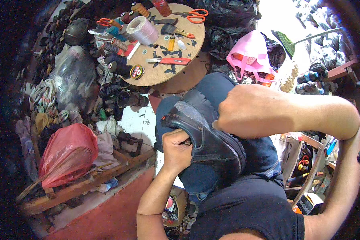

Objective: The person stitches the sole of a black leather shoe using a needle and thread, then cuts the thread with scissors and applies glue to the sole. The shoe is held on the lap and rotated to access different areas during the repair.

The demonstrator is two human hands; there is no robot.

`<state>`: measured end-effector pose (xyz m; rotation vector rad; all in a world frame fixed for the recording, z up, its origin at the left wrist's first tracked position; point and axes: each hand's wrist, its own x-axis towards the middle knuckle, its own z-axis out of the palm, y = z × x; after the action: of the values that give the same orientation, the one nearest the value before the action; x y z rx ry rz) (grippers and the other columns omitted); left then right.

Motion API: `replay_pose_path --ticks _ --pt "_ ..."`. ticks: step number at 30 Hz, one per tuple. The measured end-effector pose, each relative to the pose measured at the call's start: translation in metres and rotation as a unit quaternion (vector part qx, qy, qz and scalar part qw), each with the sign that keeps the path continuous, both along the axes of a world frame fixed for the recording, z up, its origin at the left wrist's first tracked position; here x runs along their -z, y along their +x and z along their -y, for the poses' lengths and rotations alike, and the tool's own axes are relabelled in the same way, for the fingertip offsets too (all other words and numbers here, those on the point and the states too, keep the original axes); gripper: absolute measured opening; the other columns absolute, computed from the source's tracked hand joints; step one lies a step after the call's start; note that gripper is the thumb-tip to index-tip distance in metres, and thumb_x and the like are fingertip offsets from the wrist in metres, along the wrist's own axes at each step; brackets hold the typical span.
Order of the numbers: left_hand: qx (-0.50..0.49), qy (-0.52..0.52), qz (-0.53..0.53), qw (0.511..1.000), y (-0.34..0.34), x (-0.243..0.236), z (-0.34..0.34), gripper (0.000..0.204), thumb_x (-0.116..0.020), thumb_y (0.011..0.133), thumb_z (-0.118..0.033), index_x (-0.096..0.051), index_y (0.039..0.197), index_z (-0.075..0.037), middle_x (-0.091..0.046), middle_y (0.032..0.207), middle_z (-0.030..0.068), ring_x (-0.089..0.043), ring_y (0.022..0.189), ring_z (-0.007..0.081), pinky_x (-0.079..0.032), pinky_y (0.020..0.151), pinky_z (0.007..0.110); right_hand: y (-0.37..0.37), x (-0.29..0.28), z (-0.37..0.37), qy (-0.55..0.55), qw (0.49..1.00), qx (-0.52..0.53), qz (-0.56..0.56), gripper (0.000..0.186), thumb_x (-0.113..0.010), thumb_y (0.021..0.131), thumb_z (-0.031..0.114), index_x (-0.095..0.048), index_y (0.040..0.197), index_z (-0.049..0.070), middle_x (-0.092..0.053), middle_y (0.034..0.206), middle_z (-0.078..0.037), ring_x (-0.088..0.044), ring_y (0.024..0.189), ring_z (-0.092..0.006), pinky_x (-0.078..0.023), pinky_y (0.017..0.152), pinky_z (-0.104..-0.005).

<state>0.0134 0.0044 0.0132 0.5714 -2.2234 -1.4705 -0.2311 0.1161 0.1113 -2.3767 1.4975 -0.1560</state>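
Observation:
A black leather shoe point(216, 154) lies across my lap, its ridged sole edge turned toward my right hand. Light stitching runs along its upper, and a greyish worn-looking strip shows near the heel. My left hand point(176, 150) is closed on the shoe's collar, with some fingers hidden inside the opening. At the sole edge, my right hand point(244, 114) is closed in a fist against the shoe. Its fingers face away from view, so what it holds, if anything, is hidden.
Ahead stands a round wooden table point(154, 74) bearing a thread spool point(143, 31), a red utility knife point(174, 61), orange-handled scissors point(197, 16) and dark scraps. A red plastic bag point(70, 154) is at left, a pink bag point(250, 54) at far right. A wooden rack point(308, 176) stands right.

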Motion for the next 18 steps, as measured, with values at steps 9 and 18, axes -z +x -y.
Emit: replay_pose_path --ticks 9,18 --pt "-0.038 -0.014 0.019 0.999 -0.002 -0.004 -0.007 0.012 -0.081 0.078 -0.005 -0.073 0.083 0.003 -0.058 0.062 0.0012 -0.047 0.061 0.0044 -0.036 0.054 0.027 0.021 0.006 0.000 -0.043 0.998 -0.032 -0.035 0.007 -0.072 0.078 0.011 -0.074 0.077 0.004 -0.074 0.075 -0.017 -0.078 0.078 -0.0353 -0.063 0.064 -0.0458" --pt "0.026 -0.002 0.078 0.997 0.000 0.007 0.008 0.010 -0.075 0.080 -0.004 -0.067 0.076 0.001 -0.054 0.060 0.0023 -0.047 0.061 0.0055 -0.038 0.055 0.030 0.030 0.041 -0.026 -0.135 0.987 0.069 -0.060 0.012 -0.063 0.092 0.020 -0.063 0.097 0.008 -0.072 0.073 -0.013 -0.077 0.074 -0.0328 -0.058 0.058 -0.0484"
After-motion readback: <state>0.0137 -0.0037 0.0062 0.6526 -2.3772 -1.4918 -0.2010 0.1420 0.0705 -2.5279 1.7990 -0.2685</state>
